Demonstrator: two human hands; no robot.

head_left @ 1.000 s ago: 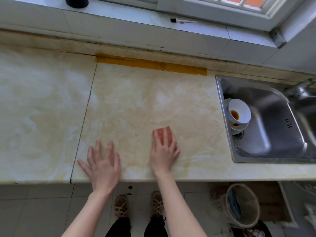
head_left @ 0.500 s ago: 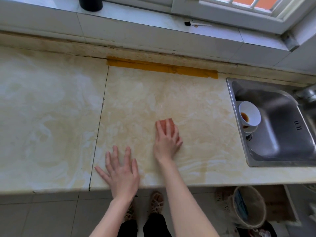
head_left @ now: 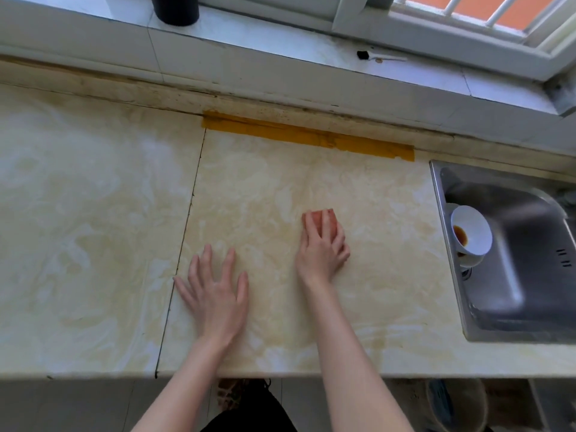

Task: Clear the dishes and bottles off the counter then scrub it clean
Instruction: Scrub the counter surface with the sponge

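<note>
The cream marble counter [head_left: 93, 229] carries no dishes or bottles and shows pale wet smears. My right hand [head_left: 322, 249] presses a small red sponge [head_left: 319, 218] flat against the counter's middle, straight fingers lying over it so only its far end shows. My left hand [head_left: 215, 291] rests flat with spread fingers on the counter nearer the front edge, holding nothing. White bowls [head_left: 470, 235], stacked, the top one with a brown residue, sit in the steel sink [head_left: 530, 275] at the right.
A strip of yellow tape [head_left: 307, 138] runs along the back seam. A dark cup [head_left: 174, 9] and a small brush [head_left: 378, 56] stand on the window sill. A bin [head_left: 455, 403] sits on the floor below the counter's right end.
My right hand has pushed the sponge away from me, farther onto the counter. My left hand has slid forward from the front edge and stays flat.
</note>
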